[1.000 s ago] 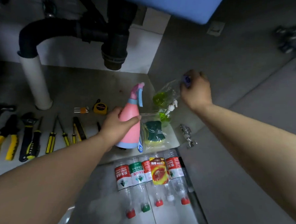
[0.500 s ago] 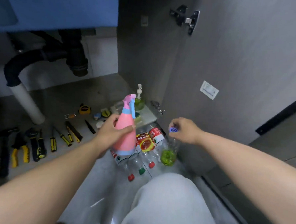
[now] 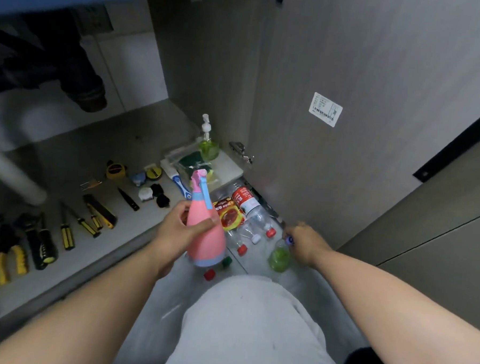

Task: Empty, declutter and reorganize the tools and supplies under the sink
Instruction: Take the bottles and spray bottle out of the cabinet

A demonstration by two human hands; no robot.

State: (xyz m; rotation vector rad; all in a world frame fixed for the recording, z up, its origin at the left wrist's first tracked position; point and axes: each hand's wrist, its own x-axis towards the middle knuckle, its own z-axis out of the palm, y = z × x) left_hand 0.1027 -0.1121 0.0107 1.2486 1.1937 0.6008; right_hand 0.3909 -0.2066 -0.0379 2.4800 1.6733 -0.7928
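Centre frame: spray bottle [image 3: 204,235] pink, base and trigger pale blue. Right of it, small bottle [image 3: 278,258] green inside, cap blue. Water bottles [image 3: 245,200] wear red-and-white labels, with 3 red caps, 1 green, 1 white. Lower-left tools [image 3: 68,238]: yellow-and-black handles.

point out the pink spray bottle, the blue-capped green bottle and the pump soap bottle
pink spray bottle [image 3: 207,245]: head view, lower pink body
blue-capped green bottle [image 3: 278,259]: head view, green rounded belly
pump soap bottle [image 3: 209,149]: head view, green base below the pump

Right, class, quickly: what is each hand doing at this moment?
Left hand: grips the pink spray bottle.
Right hand: holds the bottle of green liquid by its top.
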